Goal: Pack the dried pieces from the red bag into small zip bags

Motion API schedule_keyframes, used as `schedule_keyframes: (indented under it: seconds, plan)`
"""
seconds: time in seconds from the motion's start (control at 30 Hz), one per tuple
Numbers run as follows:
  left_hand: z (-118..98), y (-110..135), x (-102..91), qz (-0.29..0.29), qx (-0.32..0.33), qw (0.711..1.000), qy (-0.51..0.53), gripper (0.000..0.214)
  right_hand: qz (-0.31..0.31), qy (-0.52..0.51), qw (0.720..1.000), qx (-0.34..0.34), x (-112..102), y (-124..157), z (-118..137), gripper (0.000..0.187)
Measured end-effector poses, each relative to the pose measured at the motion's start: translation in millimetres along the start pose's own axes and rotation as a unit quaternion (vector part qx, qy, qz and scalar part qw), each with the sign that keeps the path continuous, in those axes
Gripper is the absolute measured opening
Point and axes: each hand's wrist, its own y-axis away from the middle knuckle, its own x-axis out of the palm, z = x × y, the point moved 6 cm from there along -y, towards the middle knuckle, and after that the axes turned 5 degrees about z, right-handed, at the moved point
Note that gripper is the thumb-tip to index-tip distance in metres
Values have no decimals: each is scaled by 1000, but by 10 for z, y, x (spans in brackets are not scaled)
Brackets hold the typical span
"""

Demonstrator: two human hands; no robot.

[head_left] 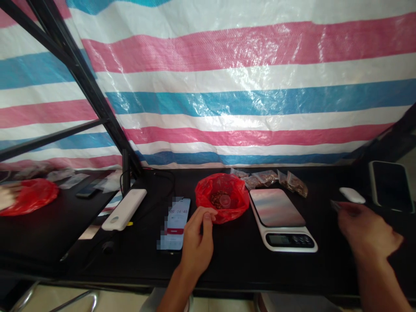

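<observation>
A red plastic bag (232, 212) stands with its mouth spread, holding small brown pieces (214, 200) and a small clear cup (225, 200). My left hand (198, 238) is closed at the bag's near left rim, thumb against curled fingers; the pinch itself is partly hidden. Off to the right, my right hand (367, 229) is blurred and pinches what looks like a small clear plastic bag (335, 206). Between the hands lies a kitchen scale (277, 208) with a bare metal plate. Several small clear bags of brown contents (264, 177) lie behind it.
A phone (178, 221) showing a timer lies left of my left hand, with a white power bank (125, 210) farther left. A white case (352, 195) and a dark device (391, 186) sit at right. On the left table, someone's gloved hand (8, 197) is at another red bag (39, 195).
</observation>
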Motion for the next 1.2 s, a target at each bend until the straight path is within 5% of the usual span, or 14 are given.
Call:
schedule_keyframes:
  seconds: [0.17,0.23,0.33,0.4,0.47,0.6,0.73,0.87,1.03,1.1,1.2]
  plan:
    - [-79,8,66,10,46,998,-43,24,-21,-182,980,-74,-283,431,659,15]
    - [-155,20,105,5,95,992,-86,16,39,-304,938,-161,-291,754,1045,21]
    - [-216,38,207,21,140,977,-159,49,151,-392,844,-332,-251,1384,1597,16]
    - [-211,44,274,39,156,969,-187,72,229,-401,798,-387,-179,1772,1832,7]
    - [-190,43,304,44,169,965,-195,72,293,-401,773,-395,-99,2046,1964,6]
    - [-152,17,228,13,174,965,-196,62,310,-415,770,-371,-49,2214,2037,4]
    - [-192,-13,194,59,195,960,-193,61,339,-396,765,-378,15,2220,2045,8]
    - [-228,-35,119,41,198,961,-186,39,319,-361,788,-383,77,2201,1996,14]
    - [-266,17,105,25,209,966,-152,33,296,-412,771,-385,-10,2196,1955,16]
    - [-230,15,64,-4,166,982,-85,26,289,-448,756,-380,-61,2178,1947,15]
    - [2,-35,-54,-82,-16,994,73,26,279,-454,766,-359,-16,2117,1946,8]
